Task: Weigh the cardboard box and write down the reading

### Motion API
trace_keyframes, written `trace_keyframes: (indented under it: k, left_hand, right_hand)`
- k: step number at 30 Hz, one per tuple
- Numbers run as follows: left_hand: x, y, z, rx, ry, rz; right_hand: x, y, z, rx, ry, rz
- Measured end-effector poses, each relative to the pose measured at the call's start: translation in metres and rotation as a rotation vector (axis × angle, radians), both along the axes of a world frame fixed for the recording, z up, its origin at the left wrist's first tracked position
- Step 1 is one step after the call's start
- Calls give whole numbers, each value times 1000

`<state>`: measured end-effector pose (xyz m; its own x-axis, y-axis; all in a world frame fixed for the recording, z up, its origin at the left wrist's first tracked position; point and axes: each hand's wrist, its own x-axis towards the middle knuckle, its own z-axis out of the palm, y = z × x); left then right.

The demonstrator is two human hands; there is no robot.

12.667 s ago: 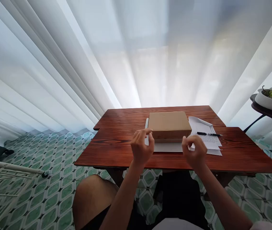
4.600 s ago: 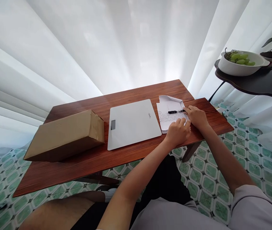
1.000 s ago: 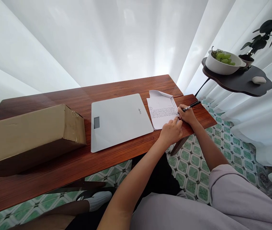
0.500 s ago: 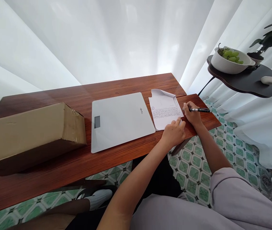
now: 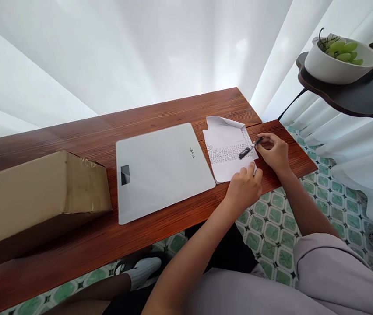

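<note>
My right hand point(image 5: 274, 151) is at the right edge of a written-on sheet of paper point(image 5: 221, 168). Its fingertips and thumb pinch one end of a black pen point(image 5: 248, 151), whose other end slants down and left over the rows of handwriting. My left hand point(image 5: 244, 186) rests on the lower right corner of the paper, holding nothing, its fingers slightly bent and apart. The sheet's top edge curls over. Left of the paper lies a flat white digital scale point(image 5: 163, 170) with a small dark display.
A long cardboard box point(image 5: 25, 192) occupies the left of the brown wooden table point(image 5: 160, 114). On the right, a dark shelf point(image 5: 331, 98) carries a white bowl point(image 5: 334, 70) of green grapes point(image 5: 344, 49) and a potted plant. White curtains point(image 5: 160, 52) hang behind. Another person's leg point(image 5: 107, 291) shows below.
The pen has swung from pointing right, away from the paper, to lying slanted over the writing in my right hand. My left hand stays on the paper's corner. The view has shifted slightly.
</note>
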<state>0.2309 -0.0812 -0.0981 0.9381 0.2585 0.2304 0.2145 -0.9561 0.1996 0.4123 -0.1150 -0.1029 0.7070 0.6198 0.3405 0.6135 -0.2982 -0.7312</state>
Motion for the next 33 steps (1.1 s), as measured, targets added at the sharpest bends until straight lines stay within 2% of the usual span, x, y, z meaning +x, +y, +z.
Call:
trace_keyframes:
  k: [5,9,13,17,22,29,33]
  left_hand:
    - [-1,-1,0,-7,-29,-3]
    - [-2,-1,-1,2,-47,-9]
    - [-2,-2,-2,10,-58,0]
    - [-3,-2,-2,7,-68,-8]
    - [-4,-3,0,21,-90,-9]
    - [-6,-3,1,60,-75,-12]
    - [-11,-3,3,81,-129,-15]
  right_hand:
    - [-1,7,30,-193,-191,11]
    - [-2,40,56,-400,-319,63]
    - [-2,80,57,-576,-319,107]
    - [-5,94,44,-589,-313,137]
    - [-7,86,32,-580,-327,159]
    - [-11,83,29,-609,-348,148]
    - [-18,84,29,-545,-383,136]
